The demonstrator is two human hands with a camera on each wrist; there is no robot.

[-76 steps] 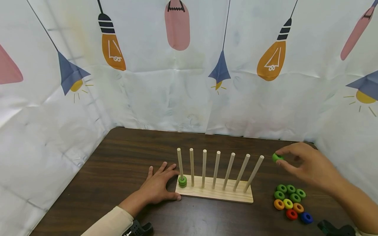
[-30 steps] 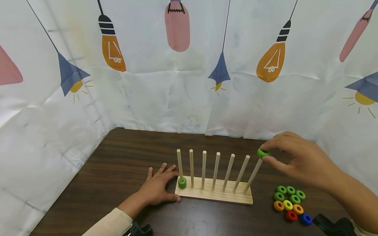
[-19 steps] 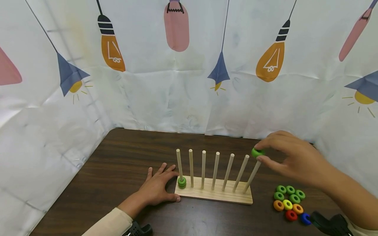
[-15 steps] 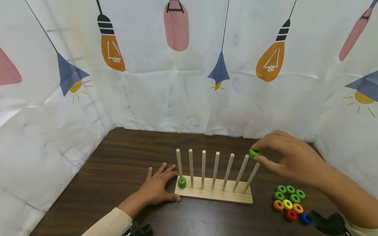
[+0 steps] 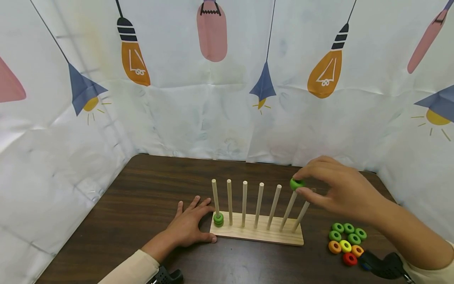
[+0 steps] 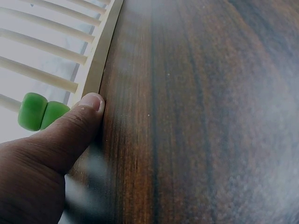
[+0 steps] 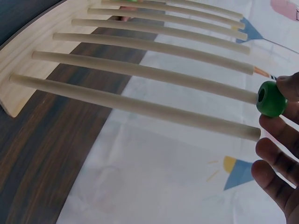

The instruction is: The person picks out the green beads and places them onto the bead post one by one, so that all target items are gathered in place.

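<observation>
My right hand (image 5: 335,185) pinches a green ring bead (image 5: 296,184) between thumb and fingers, right at the tip of the second peg from the right. In the right wrist view the bead (image 7: 271,99) has its hole facing that peg's end. My left hand (image 5: 189,225) holds the left end of the wooden peg board (image 5: 257,232), thumb at its front edge and index finger at its back corner, other fingers spread on the table. In the left wrist view the thumb (image 6: 79,123) presses the board's edge. Two green beads (image 5: 218,219) sit stacked on the leftmost peg.
Loose beads lie right of the board below my right forearm: several green beads (image 5: 348,228), orange beads (image 5: 334,247), a yellow bead (image 5: 345,246) and a red bead (image 5: 350,259). A blue bead is mostly hidden behind the black wrist strap (image 5: 384,265). Several bare pegs (image 5: 260,205) stand upright.
My right hand has carried the green bead leftward from beyond the board, past the rightmost peg, to the second peg from the right. The left hand has stayed put.
</observation>
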